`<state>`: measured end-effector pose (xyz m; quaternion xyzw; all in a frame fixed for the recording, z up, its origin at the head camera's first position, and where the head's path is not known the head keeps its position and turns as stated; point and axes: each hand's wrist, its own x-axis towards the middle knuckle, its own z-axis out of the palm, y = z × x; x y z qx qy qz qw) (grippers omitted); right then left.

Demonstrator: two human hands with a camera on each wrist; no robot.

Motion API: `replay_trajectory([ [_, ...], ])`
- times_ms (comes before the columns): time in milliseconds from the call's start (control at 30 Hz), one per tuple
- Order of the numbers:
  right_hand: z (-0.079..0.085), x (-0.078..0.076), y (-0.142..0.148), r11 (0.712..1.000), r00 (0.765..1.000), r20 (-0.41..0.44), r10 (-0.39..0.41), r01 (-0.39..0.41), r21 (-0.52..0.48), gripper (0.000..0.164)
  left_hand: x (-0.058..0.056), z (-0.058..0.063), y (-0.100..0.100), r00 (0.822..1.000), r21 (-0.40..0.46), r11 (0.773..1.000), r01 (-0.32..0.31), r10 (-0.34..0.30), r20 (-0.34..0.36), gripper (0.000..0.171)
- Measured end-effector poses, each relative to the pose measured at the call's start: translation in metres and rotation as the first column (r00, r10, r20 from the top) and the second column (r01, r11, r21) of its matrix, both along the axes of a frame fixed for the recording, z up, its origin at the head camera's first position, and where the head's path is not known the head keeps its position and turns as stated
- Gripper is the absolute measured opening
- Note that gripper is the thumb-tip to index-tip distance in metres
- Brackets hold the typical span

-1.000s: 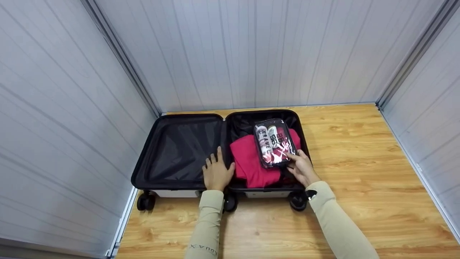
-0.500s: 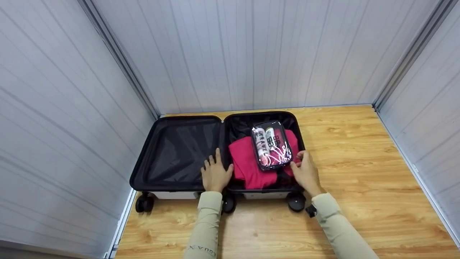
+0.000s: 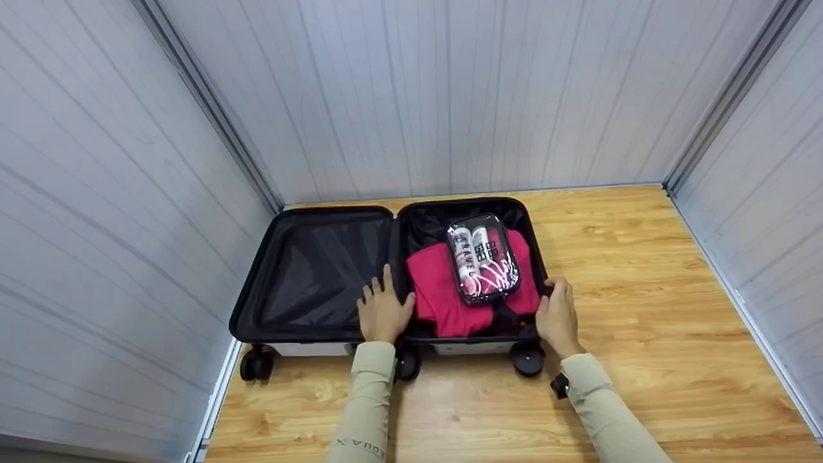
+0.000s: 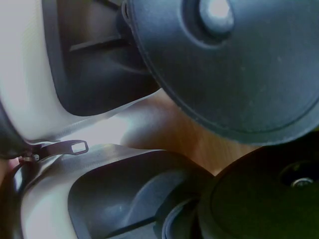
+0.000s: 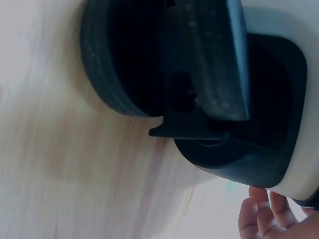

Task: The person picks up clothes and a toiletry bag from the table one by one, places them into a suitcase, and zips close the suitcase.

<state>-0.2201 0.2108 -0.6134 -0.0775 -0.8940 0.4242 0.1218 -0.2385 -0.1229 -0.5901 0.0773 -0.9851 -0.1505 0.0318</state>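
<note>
An open suitcase (image 3: 252,276) lies flat, its two black-lined halves side by side. In the right half, a clear toiletry pouch (image 3: 483,258) with bottles rests on folded pink clothing (image 3: 437,283). My left hand (image 3: 384,312) lies with spread fingers over the hinge side, between the halves. At the outer right rim my right hand (image 3: 558,318) holds the suitcase edge, thumb at the rim. The right wrist view shows its bent fingers (image 5: 264,214) against the outside of the pale shell (image 5: 301,169). No left fingers appear in the left wrist view.
Black wheels (image 3: 528,360) stick out along the near side; they fill much of the left wrist view, beside a zipper pull (image 4: 75,147). Pale panel walls (image 3: 450,96) stand behind and on both sides. Wooden floor (image 3: 643,289) extends to the right.
My right hand has let go of the toiletry pouch and moved right to the suitcase's outer rim. The pouch now lies on the pink clothing. My left hand stays in place.
</note>
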Motion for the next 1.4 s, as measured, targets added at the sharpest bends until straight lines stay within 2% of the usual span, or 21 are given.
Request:
replay_trajectory([
  [267, -0.0006, 0.0005, -0.0003, 1.0, 1.0, 0.022, -0.014, 0.015, -0.019, 0.038, -0.0002, 0.0001, 0.0005, 1.0, 0.0, 1.0, 0.005, -0.005, -0.003, 0.086],
  [667, -0.0006, -0.0022, -0.002, 0.998, 1.0, -0.013, -0.021, 0.02, -0.053, 0.036, -0.0008, 0.0014, -0.0005, 1.0, -0.004, 1.0, -0.011, 0.011, 0.002, 0.087],
  [1033, -0.0034, -0.002, 0.0016, 0.995, 0.996, 0.092, 0.009, 0.0, -0.096, 0.042, 0.0009, 0.0013, -0.0006, 1.0, -0.001, 1.0, -0.014, 0.014, 0.006, 0.088],
  [1233, -0.0038, -0.003, 0.0017, 0.994, 0.995, 0.095, 0.001, 0.01, -0.111, 0.04, 0.0001, 0.0021, -0.0013, 1.0, 0.0, 1.0, -0.017, 0.017, -0.012, 0.087],
  [1400, -0.0048, -0.002, 0.0049, 0.992, 0.993, 0.119, 0.007, 0.008, -0.124, 0.04, 0.0021, -0.0006, -0.0005, 0.998, 0.012, 1.0, -0.014, 0.015, -0.058, 0.082],
])
